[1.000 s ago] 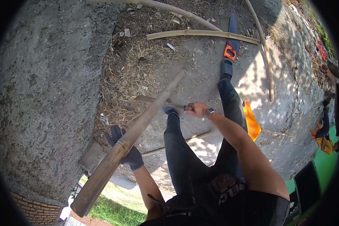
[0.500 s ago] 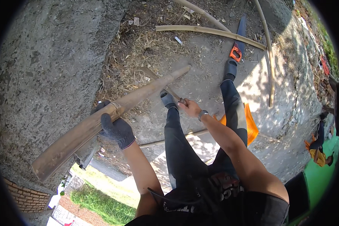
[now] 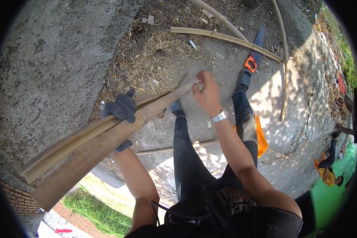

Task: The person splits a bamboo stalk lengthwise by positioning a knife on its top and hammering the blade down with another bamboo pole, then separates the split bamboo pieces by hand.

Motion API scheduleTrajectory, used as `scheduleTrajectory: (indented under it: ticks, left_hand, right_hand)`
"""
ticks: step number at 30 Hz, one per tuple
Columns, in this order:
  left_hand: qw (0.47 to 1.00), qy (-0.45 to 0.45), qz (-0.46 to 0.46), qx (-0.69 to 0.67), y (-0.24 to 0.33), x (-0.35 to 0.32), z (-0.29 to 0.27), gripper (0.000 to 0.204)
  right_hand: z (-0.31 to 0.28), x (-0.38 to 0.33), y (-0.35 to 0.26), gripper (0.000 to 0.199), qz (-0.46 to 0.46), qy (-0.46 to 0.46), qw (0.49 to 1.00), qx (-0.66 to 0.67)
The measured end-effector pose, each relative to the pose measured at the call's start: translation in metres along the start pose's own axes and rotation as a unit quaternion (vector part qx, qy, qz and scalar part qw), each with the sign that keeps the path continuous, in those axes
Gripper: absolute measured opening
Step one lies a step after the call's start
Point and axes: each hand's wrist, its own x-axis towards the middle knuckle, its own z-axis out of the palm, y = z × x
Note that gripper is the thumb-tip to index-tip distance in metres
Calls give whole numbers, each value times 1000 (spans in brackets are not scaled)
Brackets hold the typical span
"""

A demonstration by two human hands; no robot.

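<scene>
A thick brown bamboo pole (image 3: 95, 148) slants from the lower left toward the middle, split lengthwise for much of its length. Its far strip (image 3: 61, 148) stands apart from the near half, showing pale inner wood. My left hand (image 3: 122, 109), in a dark grey glove, wraps around the pole from beneath, fingers over the split side. The bare right hand (image 3: 208, 92) is at the pole's narrow far end, thumb and fingers apart; whether they touch it I cannot tell. A knife's blade tip (image 3: 182, 80) sticks out beyond the pole, its handle (image 3: 161, 114) on the near side.
An orange-handled saw (image 3: 251, 62) lies on the ground by my foot, under a bamboo strip (image 3: 226, 36). Another pole (image 3: 285, 67) lies to the right. A concrete slab (image 3: 59, 59) rises at left. An orange plastic object (image 3: 261, 137) sits behind my leg. Another person (image 3: 328, 170) is far right.
My right hand has let go of the knife handle and moved up to the pole's far end. The split has opened into two halves, and the left hand's grip has shifted around them.
</scene>
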Motion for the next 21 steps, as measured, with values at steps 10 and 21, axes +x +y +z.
scheduleTrajectory:
  ticks: [10,21]
  left_hand:
    - [992,14,118,31,-16,54,25,35]
    - [754,-6,-156,638,-303,20,-13,73]
  right_hand:
    - [5,73,37,35,-396,-64,847,-349]
    - [0,103,54,22,-395,-198,820,-364]
